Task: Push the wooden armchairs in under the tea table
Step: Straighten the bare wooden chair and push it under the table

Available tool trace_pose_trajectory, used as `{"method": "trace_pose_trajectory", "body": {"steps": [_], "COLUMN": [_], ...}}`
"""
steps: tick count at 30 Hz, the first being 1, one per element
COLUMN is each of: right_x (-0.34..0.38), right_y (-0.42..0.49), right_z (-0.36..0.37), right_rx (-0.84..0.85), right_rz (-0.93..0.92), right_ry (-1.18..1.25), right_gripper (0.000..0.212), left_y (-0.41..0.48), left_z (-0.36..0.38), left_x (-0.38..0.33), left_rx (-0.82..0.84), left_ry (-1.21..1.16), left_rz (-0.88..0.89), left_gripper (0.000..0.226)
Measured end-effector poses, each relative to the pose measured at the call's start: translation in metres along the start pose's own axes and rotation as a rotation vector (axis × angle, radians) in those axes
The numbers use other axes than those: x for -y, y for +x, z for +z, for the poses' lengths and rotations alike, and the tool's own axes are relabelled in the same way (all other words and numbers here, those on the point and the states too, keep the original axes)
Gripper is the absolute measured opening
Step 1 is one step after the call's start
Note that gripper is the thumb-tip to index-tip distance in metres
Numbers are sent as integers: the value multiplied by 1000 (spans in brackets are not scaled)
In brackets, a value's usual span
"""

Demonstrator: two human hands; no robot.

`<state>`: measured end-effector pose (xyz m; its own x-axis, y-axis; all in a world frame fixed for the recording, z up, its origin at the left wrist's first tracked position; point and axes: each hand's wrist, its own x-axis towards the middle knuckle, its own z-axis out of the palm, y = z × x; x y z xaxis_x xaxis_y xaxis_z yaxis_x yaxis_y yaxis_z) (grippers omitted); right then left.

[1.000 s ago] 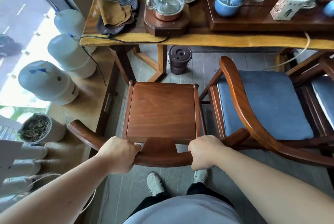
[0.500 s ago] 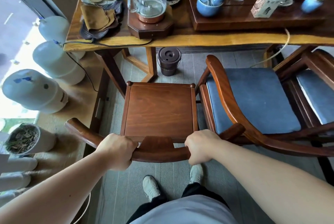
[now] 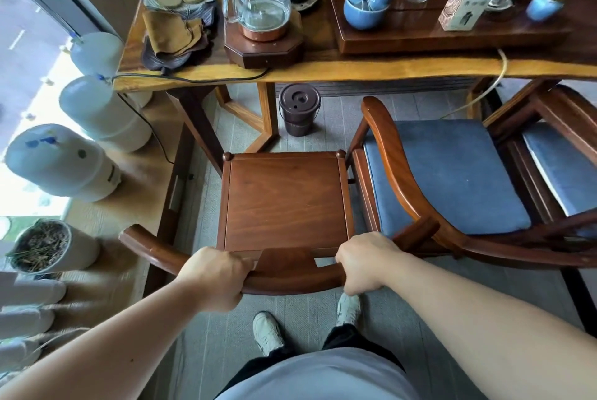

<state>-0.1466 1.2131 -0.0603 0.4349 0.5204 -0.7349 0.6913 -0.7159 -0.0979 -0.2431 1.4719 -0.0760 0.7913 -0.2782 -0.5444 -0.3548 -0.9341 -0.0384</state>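
A dark wooden armchair [image 3: 286, 199] with a bare seat stands right in front of me, its front short of the tea table [image 3: 339, 68]. My left hand [image 3: 214, 275] grips the curved back rail left of the centre splat. My right hand [image 3: 366, 262] grips the same rail on the right side. To the right stands a second armchair [image 3: 452, 173] with a blue cushion, its arm touching or nearly touching the first. A third cushioned chair [image 3: 562, 160] shows at the right edge.
A brown lidded bucket [image 3: 299, 113] sits on the floor under the table, beside the table legs [image 3: 265, 118]. White water tanks [image 3: 61, 160] and a plant pot [image 3: 45, 247] line the left window ledge. A glass kettle [image 3: 261, 7], blue cups [image 3: 366, 7] and a cable [image 3: 193, 79] are on the tabletop.
The table fills more of the view and sits lower in it, and the chair seat is slightly closer to it. Both hands hold the same grip on the back rail.
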Motion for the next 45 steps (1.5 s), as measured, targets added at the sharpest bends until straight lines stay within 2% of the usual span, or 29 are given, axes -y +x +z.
{"method": "trace_pose_trajectory", "body": {"steps": [5, 12, 16, 21, 27, 32, 45], "right_x": [23, -12, -12, -2, 0, -7, -36], "right_y": [3, -1, 4, 9, 14, 22, 26], "right_z": [10, -1, 3, 0, -7, -15, -31], "right_rx": [-32, 2, -19, -47, -7, -3, -7], "right_rz": [-55, 4, -8, -25, -20, -37, -34], "right_ry": [-6, -27, -30, -21, -26, -57, -28], "right_gripper": [18, 14, 22, 11, 10, 18, 18], "left_y": [-16, 6, 6, 4, 3, 7, 38], "left_z": [11, 2, 0, -4, -7, -8, -24], "left_x": [13, -12, -9, 7, 8, 10, 16], "left_rx": [3, -31, -20, -18, -27, -15, -24], "left_ry": [27, -11, -20, -1, -16, -30, -22], "left_rz": [-53, -70, -47, -77, -101, -124, -102], "left_gripper": [27, 23, 21, 23, 24, 23, 23]}}
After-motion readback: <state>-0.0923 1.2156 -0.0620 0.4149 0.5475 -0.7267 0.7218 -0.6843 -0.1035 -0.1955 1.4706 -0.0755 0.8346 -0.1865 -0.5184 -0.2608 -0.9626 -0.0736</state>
